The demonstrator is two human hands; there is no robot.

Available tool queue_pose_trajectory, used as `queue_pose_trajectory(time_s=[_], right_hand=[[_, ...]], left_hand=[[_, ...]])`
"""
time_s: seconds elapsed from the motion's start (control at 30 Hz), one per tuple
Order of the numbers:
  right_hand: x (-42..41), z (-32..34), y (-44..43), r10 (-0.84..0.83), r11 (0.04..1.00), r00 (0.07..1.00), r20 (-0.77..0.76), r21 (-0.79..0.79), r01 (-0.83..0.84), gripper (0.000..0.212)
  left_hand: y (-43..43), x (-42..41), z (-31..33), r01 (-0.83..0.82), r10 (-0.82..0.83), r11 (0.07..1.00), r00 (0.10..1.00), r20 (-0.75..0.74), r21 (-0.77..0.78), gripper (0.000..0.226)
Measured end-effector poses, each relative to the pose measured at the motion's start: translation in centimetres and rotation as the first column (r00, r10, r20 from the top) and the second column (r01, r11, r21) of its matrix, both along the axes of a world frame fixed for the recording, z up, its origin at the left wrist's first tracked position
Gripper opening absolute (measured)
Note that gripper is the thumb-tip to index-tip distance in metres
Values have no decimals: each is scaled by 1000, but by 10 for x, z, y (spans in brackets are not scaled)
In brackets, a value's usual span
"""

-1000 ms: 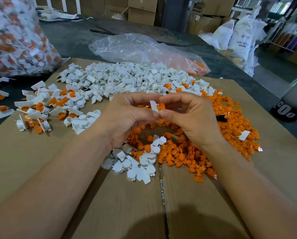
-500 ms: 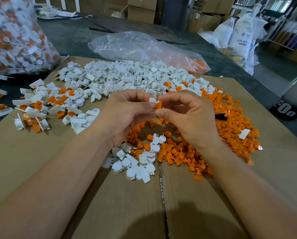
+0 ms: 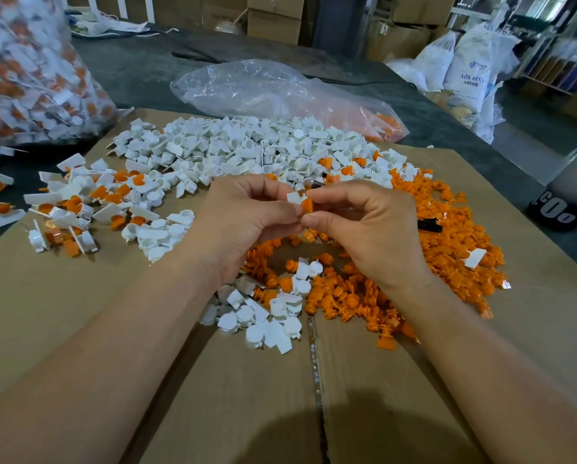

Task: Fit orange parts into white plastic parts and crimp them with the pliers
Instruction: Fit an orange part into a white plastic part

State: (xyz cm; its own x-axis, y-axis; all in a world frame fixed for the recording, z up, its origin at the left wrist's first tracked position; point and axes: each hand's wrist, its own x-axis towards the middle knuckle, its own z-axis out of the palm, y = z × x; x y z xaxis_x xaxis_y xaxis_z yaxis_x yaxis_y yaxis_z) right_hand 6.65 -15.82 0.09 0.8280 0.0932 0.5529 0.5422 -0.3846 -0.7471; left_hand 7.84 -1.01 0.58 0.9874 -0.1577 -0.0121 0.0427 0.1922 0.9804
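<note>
With my left hand pinching the white part and my right hand pinching the orange part above the piles, I should align it squarely (no tilt) before pressing it home.

surface: cardboard sheet on dark table | on cardboard: white parts heap; orange parts heap; assembled pieces left
</note>
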Motion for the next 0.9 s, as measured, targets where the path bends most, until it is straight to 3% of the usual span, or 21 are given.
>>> queue_pose_trajectory(time_s=[0.2,0.9], right_hand=[[0,0,0,27,998,999,44,-57,-25,36],[0,2,-2,73,995,994,77,-74,-67,32]], left_hand=[[1,-1,1,-30,25,996,998,61,88,15],[3,0,1,5,-7,998,999,46,55,14]])
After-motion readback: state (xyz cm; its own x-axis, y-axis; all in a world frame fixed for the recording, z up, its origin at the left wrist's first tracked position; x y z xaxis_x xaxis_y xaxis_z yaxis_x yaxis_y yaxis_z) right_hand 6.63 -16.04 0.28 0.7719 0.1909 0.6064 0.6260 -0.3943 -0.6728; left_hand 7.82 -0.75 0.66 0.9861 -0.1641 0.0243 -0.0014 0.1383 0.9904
